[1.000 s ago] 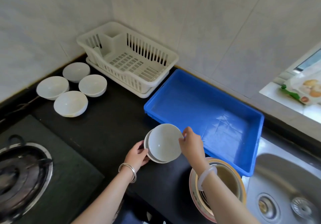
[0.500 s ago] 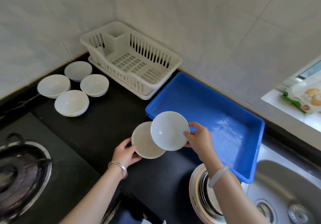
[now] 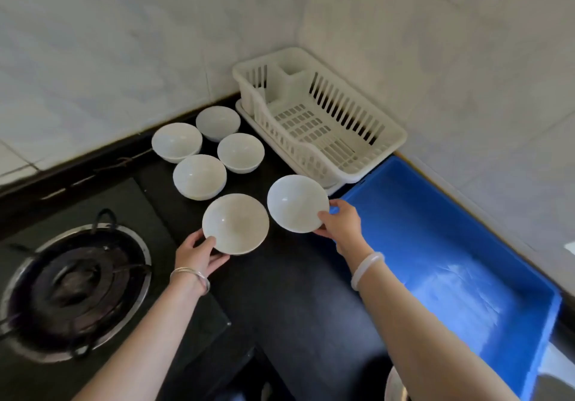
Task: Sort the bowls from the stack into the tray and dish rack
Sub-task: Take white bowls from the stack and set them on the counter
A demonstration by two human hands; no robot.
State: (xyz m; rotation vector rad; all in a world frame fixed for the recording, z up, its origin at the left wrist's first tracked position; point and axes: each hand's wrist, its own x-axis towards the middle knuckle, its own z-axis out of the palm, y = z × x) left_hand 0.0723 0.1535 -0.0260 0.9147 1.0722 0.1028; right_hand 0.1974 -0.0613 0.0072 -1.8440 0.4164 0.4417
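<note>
My left hand [image 3: 199, 253] grips the near rim of a white bowl [image 3: 235, 223] above the black counter. My right hand [image 3: 340, 225] holds a second white bowl [image 3: 297, 203] by its right edge, just left of the blue tray [image 3: 435, 245] and in front of the white dish rack [image 3: 317, 120]. The two bowls are side by side, a small gap between them. Several more white bowls [image 3: 199, 176] stand upright in a cluster on the counter behind, left of the rack. Both rack and tray have nothing in them.
A gas burner [image 3: 74, 288] sits at the near left on the black counter [image 3: 295, 301]. Tiled walls meet in a corner behind the rack. The rim of a round basin [image 3: 393, 386] shows at the bottom edge, right of centre.
Both hands have pulled the two bowls apart and carried them left and away, toward the bowl cluster and rack. The view has swung left, so the sink has left the frame.
</note>
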